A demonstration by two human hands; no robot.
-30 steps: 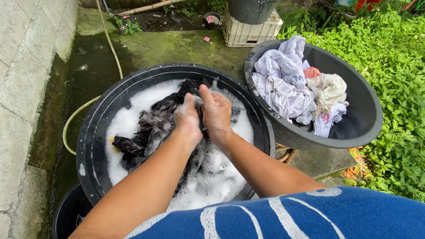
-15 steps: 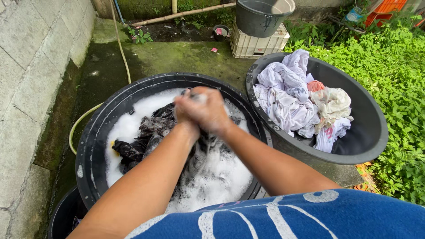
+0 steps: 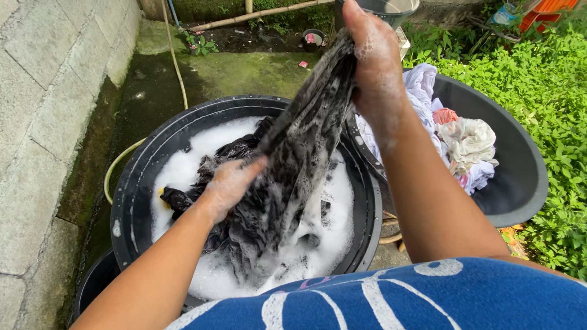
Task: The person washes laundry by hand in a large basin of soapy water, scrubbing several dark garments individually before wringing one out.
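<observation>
A wet black garment [image 3: 302, 153], streaked with suds, stretches up out of a round black basin [image 3: 131, 201] full of white foam. My right hand [image 3: 373, 58] is raised high and grips the garment's upper end. My left hand [image 3: 229, 183] is low over the foam and clasps the garment's lower part against the dark laundry still lying in the basin.
A second black basin [image 3: 520, 183] at the right holds a heap of white and pink laundry [image 3: 465, 143]. A block wall [image 3: 49, 110] runs along the left, a yellow hose [image 3: 116, 168] curls by it, green plants [image 3: 550, 85] fill the right, and a bucket [image 3: 391, 9] stands behind.
Both hands were together, rubbing cloth over the foam. Now my right hand has risen and drawn the black garment up out of the basin, while my left hand stays low on it.
</observation>
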